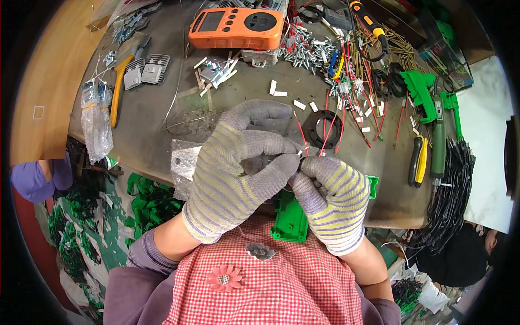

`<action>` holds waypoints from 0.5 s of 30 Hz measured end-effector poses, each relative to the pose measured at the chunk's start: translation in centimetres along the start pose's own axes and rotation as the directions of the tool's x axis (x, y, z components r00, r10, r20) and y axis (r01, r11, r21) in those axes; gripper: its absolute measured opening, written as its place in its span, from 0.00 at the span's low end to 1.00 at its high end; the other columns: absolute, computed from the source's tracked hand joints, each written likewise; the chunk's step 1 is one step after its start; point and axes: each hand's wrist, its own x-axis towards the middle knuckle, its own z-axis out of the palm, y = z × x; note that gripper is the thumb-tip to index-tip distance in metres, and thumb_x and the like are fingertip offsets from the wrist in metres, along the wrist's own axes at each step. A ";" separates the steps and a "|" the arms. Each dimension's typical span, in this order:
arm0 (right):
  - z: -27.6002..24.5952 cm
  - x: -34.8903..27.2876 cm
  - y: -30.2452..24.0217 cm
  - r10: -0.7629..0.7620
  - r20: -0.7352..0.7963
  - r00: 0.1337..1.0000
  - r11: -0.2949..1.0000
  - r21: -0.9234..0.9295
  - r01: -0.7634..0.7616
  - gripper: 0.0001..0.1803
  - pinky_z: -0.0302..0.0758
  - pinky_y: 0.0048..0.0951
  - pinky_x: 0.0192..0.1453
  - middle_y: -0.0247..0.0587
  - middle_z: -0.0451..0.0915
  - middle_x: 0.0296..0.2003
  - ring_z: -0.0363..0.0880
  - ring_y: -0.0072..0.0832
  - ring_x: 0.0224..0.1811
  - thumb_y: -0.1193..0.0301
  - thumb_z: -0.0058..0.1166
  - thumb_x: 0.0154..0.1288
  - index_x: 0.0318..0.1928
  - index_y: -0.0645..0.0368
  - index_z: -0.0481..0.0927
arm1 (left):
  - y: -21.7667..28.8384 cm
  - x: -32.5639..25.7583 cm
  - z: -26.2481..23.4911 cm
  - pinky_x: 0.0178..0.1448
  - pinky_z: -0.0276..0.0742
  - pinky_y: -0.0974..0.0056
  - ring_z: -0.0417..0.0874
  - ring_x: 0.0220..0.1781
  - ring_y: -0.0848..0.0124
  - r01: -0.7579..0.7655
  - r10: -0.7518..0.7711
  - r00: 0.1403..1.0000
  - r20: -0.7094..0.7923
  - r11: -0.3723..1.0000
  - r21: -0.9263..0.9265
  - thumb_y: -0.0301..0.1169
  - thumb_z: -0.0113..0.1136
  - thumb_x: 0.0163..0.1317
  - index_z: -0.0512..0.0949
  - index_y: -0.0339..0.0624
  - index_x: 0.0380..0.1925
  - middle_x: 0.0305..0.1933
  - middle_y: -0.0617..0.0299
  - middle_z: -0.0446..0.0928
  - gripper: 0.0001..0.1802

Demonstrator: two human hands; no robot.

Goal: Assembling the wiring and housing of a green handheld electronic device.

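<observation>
Both of my hands wear grey knit gloves with yellow stripes and meet above the table's front edge. With thumb and forefinger, my left hand (230,173) pinches a small wire end with a white sleeve (301,151); its other fingers curve loosely above. My right hand (337,200) is closed right beside it, fingertips pressed together, hiding whatever they grip. Just beyond the fingertips lies a thin red wire (299,127). Below the hands, partly covered by them, a green plastic housing (290,218) rests against the checked apron.
An orange meter (236,28) stands at the back. Loose screws (306,51), red wires and a black ring (323,129) lie right of centre. Further right are yellow-black pliers (417,161), a green tool (438,141) and bundled black cables (454,184). A yellow-handled tool (120,86) lies left.
</observation>
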 end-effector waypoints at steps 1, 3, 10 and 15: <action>-0.1 0.1 -0.1 -0.002 0.001 1.000 1.000 0.000 0.002 0.08 0.75 0.40 0.31 0.45 0.82 0.26 0.81 0.45 0.28 0.68 0.66 0.60 0.34 0.59 0.85 | 0.1 0.0 0.1 0.62 0.75 0.61 0.80 0.60 0.64 0.000 0.000 1.000 -0.002 1.000 0.000 0.27 0.69 0.56 0.86 0.38 0.33 0.60 0.50 0.79 0.05; -0.3 0.1 -0.3 0.015 0.016 1.000 1.000 0.025 -0.015 0.08 0.75 0.40 0.31 0.45 0.82 0.26 0.81 0.45 0.27 0.68 0.66 0.60 0.34 0.59 0.84 | 0.2 -0.1 0.2 0.62 0.75 0.61 0.80 0.60 0.64 0.094 -0.095 0.995 0.003 0.987 -0.129 0.27 0.70 0.57 0.85 0.39 0.32 0.60 0.50 0.78 0.05; -0.6 -0.1 0.1 0.011 0.033 0.999 0.999 0.039 -0.012 0.07 0.76 0.40 0.32 0.43 0.82 0.28 0.81 0.44 0.27 0.71 0.68 0.56 0.35 0.57 0.84 | -0.2 0.5 -0.2 0.63 0.74 0.61 0.78 0.61 0.64 -0.018 0.018 0.999 0.033 1.000 -0.003 0.28 0.68 0.58 0.85 0.39 0.32 0.62 0.51 0.76 0.04; -3.9 1.9 2.4 -0.601 0.083 0.795 0.731 -0.347 0.588 0.16 0.77 0.38 0.29 0.39 0.83 0.35 0.82 0.39 0.31 0.69 0.66 0.51 0.43 0.53 0.84 | -0.9 1.6 -0.8 0.63 0.72 0.58 0.77 0.61 0.56 -0.202 0.186 0.948 0.259 0.979 0.036 0.30 0.68 0.55 0.84 0.39 0.30 0.61 0.51 0.75 0.06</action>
